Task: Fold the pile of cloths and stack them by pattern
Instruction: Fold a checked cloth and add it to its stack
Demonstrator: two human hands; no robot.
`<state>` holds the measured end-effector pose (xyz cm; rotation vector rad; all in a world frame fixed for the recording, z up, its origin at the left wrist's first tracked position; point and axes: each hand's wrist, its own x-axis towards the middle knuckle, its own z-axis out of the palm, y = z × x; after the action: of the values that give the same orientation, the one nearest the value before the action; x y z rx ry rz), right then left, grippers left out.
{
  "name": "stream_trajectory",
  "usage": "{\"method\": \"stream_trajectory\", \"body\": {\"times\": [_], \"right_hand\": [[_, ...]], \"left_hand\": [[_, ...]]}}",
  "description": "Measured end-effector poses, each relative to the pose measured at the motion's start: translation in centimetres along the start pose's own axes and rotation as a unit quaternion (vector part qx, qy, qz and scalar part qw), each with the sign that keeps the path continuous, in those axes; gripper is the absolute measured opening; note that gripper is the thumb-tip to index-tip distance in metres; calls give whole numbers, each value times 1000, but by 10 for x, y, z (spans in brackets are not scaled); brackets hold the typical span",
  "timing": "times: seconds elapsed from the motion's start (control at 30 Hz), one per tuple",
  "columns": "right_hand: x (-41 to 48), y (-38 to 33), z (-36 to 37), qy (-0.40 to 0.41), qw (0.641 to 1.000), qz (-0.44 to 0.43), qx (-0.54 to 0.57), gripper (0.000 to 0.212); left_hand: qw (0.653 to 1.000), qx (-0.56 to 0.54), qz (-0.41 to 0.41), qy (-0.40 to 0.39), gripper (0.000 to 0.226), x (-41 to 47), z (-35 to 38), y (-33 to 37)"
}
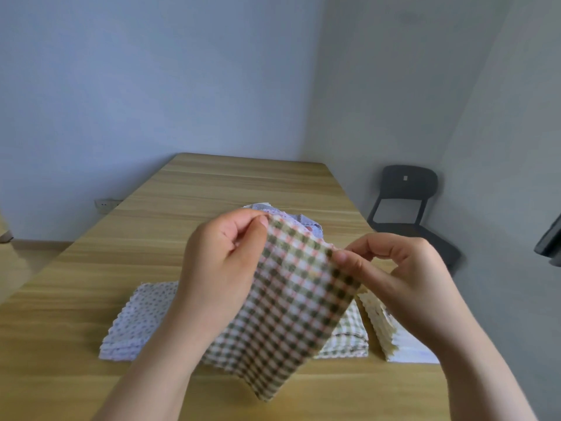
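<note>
checked cloth (291, 314), fold unfinished: left hand (224, 262) and right hand (403, 278) are pinching its top corners; dotted stack (139, 320), checked stack (349, 332) and cream stack (379, 323) are lying below the grip, unfolded pile (282, 212) is waiting beyond it.

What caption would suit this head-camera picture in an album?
Left hand and right hand pinch a checked cloth above folded stacks on a wooden table.

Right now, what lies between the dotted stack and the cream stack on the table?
A green checked stack, partly hidden behind the held checked cloth, seen in the head view.
</note>
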<state>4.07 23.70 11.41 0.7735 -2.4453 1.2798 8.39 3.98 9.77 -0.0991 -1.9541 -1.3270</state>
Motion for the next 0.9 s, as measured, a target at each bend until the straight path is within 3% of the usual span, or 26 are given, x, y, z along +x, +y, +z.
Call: {"method": "stream_trajectory", "body": {"times": [0.17, 0.3, 0.37, 0.53, 0.9], "right_hand": [[0, 7, 2, 61, 993, -52, -87, 10], [2, 10, 7, 99, 984, -62, -131, 12], [2, 12, 10, 104, 983, -69, -132, 1], [-1, 13, 12, 142, 982, -85, -91, 5], [-7, 18, 5, 160, 986, -36, -27, 3]], "left_hand": [[998, 54, 17, 22, 32, -3, 6, -9], [996, 76, 50, 12, 27, -5, 8, -8], [994, 85, 65, 14, 26, -6, 8, -6], [990, 113, 85, 28, 26, -6, 9, -9], [986, 125, 107, 40, 22, -3, 22, -7]]}}
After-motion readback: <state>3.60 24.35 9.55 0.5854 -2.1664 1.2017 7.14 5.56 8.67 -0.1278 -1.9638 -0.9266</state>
